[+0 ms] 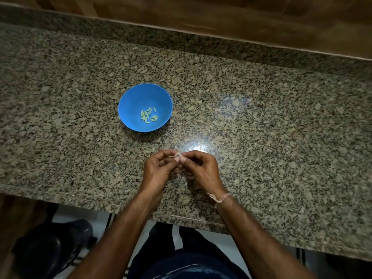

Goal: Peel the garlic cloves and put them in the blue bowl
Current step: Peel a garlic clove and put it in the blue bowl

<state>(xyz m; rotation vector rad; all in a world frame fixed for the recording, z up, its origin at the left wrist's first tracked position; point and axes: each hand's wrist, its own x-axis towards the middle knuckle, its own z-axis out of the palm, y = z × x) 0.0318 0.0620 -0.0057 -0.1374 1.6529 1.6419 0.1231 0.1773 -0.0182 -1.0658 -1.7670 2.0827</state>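
Blue bowl (130, 101) sits left of the countertop's (261, 117) middle, well in from every edge, with a small heap of peeled cloves (149, 116) on its floor.

My left hand (159, 168) is curled, thumb and fingertips pinching one garlic clove (178, 157). My right hand (199, 168) is curled too, fingertips nipping the same clove from the other side, a thread band (220, 198) on that wrist. The clove is held above the countertop, nearer the near edge than the bowl, which is well apart from it up and left.

Risks, as I judge them:
- The clove is tiny and the pinch is tips only. A hard tug on the skin could pop it loose, onto the stone or off the near edge to the floor.
- A careless toss could miss the bowl, and a knock on the rim could slide or tip it, as it looks light.
- Skin flakes would be hard to spot on speckled granite.

Room: bare stone runs wide to the right and back to the far edge under the wood. The path from my hands to the bowl is unobstructed.
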